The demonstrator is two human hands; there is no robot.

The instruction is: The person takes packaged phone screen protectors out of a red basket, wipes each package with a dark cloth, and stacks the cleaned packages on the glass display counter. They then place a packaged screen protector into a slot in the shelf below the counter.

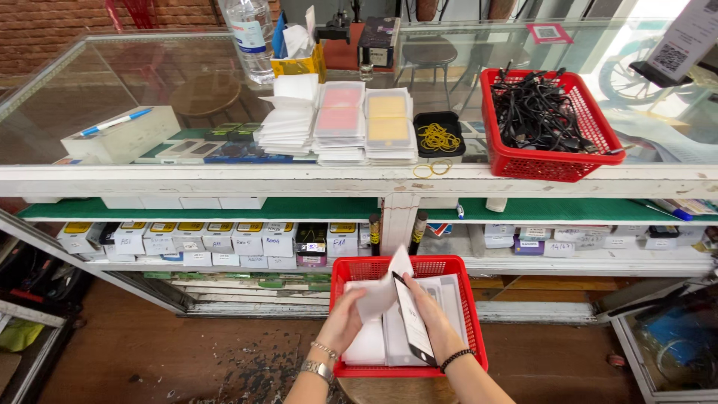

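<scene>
- The left hand [342, 320] is inside the near red basket [474, 329], fingers closed on a white paper sleeve [379, 295] that it lifts up out of the stack; a bracelet and a metal watch sit on its wrist
- The right hand [432, 318] is just beside the left one, clamped on a flat black screen protector [413, 323] held tilted on edge, with its top against the white sleeve; a dark beaded band is on this wrist
- Under both hands, in the basket, lie more white flat packets [372, 346], stacked and leaning; the basket rests on a round wooden stool top [378, 390] right below the wrists
- Beyond the hands stands a glass-topped surface [149, 82] with a white painted frame
- On the glass, straight ahead of the hands, are stacks of flat packets [340, 120], one topped pink and one yellow, and a black tray of yellow rubber bands [438, 136]
- Farther ahead and to the right of the right hand sits a second red basket [550, 161] full of black cables [535, 112]
- Ahead and far to the left of the left hand is a white box [120, 138] with a blue pen [116, 122] on it
- A clear plastic bottle [253, 37] stands at the far side of the glass
- Below the glass, shelves hold rows of small labelled white boxes [202, 239]
</scene>
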